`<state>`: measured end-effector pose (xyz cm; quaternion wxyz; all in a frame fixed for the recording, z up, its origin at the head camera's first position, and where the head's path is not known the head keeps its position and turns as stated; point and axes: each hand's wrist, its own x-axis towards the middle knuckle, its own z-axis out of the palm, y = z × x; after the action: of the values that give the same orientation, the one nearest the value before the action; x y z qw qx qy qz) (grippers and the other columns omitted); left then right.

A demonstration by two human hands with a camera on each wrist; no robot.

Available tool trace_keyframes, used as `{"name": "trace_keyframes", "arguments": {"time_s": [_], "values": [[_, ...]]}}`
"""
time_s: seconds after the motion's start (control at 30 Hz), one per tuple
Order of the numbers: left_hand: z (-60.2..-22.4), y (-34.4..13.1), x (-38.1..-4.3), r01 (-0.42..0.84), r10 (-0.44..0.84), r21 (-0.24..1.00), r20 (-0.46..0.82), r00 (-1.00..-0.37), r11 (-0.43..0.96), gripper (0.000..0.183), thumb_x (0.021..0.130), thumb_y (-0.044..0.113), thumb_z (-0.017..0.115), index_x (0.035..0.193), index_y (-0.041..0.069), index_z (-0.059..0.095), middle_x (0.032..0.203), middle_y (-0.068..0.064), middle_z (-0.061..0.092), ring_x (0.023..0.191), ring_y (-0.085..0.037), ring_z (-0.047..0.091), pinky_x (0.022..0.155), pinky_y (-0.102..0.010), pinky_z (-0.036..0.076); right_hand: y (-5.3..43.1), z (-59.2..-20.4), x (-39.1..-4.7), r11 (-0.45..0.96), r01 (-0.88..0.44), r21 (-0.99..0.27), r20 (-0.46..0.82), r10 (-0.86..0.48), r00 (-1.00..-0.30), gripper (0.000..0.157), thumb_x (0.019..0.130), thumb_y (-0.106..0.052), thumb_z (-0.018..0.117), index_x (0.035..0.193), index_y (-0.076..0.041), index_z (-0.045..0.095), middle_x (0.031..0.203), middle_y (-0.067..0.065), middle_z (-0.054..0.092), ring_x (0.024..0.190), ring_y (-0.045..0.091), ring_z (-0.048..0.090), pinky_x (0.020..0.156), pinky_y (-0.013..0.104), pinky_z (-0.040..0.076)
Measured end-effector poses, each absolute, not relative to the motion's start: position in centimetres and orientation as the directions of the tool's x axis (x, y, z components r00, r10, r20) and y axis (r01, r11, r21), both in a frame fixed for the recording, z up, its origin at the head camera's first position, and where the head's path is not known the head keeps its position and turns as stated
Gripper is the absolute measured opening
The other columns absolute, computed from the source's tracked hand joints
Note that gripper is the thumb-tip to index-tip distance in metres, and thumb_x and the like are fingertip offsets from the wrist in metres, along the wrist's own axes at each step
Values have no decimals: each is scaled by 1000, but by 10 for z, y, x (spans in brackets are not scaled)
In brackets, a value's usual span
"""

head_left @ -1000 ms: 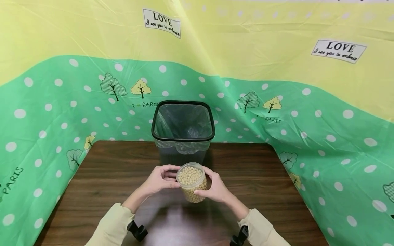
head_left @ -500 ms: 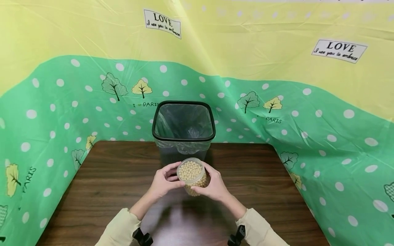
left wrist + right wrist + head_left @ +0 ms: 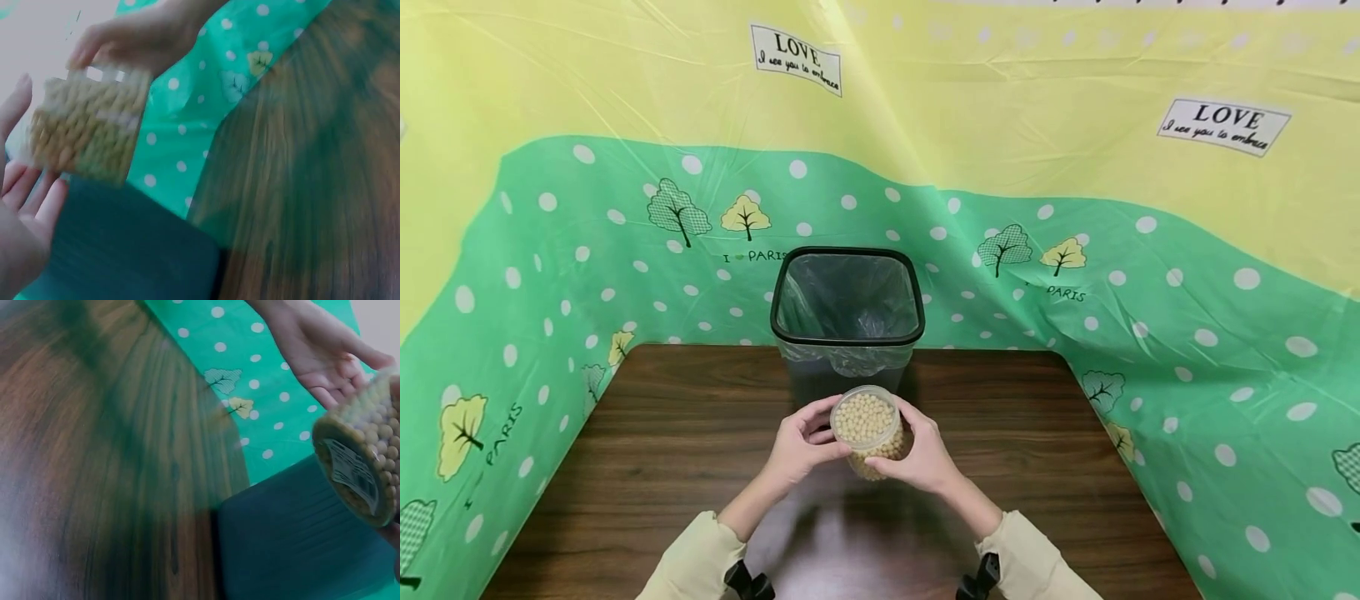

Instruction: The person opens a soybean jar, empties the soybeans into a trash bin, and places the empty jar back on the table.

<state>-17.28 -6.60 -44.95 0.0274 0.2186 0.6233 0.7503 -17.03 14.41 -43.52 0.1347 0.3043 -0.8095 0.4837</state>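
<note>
A clear round jar [image 3: 867, 429] full of small pale-yellow beans, which look like soybeans, is held off the table, its top tilted toward the head camera. My right hand [image 3: 925, 450] grips its right side, thumb in front. At the rim's left side, my left hand [image 3: 801, 442] curls round with thumb and index finger at the edge; its other fingers bend behind. The right wrist view shows the jar's base with a printed white label [image 3: 352, 475]. Whether a clear lid covers the top I cannot tell.
A dark square bin [image 3: 847, 367] with a black rim and clear plastic liner stands just beyond the jar. The brown wood-grain table [image 3: 1015, 417] runs beneath. A green and yellow printed cloth [image 3: 1045, 233] hangs at the back and both sides.
The jar has risen slightly and tilted a little. My left hand has moved right and closer in, its thumb now overlapping the rim. Over the last half second the hands barely shift.
</note>
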Motion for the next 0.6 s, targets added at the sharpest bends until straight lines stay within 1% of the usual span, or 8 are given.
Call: {"name": "trace_keyframes", "arguments": {"time_s": [0.1,0.23,0.3,0.37,0.43,0.5,0.6], "values": [[-449,-65,-173,259,297,939,320,-900,-227,65,70,1,76,125,-12,44,120,-24,53,98,-9,60,79,-27,51,140,-421,-162,360,-605,-710,510,-330,-795,76,58,-10,82,125,4,48,111,15,59,98,20,57,82,30,47],[-449,-73,-179,278,387,912,383,-839,-301,63,76,6,73,125,-17,40,121,-10,54,104,-9,56,81,-27,50,140,-411,-159,314,-588,-745,476,-367,-799,73,59,-4,79,123,9,47,110,19,59,98,21,56,83,27,46],[-449,-77,-182,259,443,913,383,-811,-315,66,77,9,72,127,-16,38,122,-8,53,105,-10,55,81,-27,50,142,-410,-160,285,-576,-766,448,-407,-796,72,59,-1,78,123,10,47,111,20,58,99,20,56,84,25,46],[-450,-78,-182,243,479,921,368,-797,-304,69,77,14,72,130,-14,37,125,-13,51,106,-10,55,82,-27,50,143,-411,-161,269,-577,-771,433,-443,-785,72,60,-1,77,124,10,46,111,21,58,99,20,56,84,24,46],[-450,-77,-181,232,480,927,353,-803,-293,73,75,17,74,132,-12,36,126,-23,47,104,-11,56,81,-27,50,144,-412,-162,264,-594,-760,442,-460,-770,73,59,-1,78,124,10,46,112,21,57,100,21,56,84,24,46],[-450,-74,-178,240,436,929,347,-831,-282,75,72,15,76,131,-12,38,125,-31,45,102,-11,58,80,-27,51,143,-413,-162,284,-632,-721,479,-453,-751,75,58,-2,80,124,11,45,113,22,57,100,24,57,84,26,46],[-450,-70,-174,272,347,929,349,-870,-251,72,69,7,78,128,-11,42,121,-34,46,98,-11,59,79,-27,51,140,-413,-161,343,-672,-656,538,-412,-735,79,55,-5,83,124,10,45,114,22,56,100,29,57,85,29,47]]}}
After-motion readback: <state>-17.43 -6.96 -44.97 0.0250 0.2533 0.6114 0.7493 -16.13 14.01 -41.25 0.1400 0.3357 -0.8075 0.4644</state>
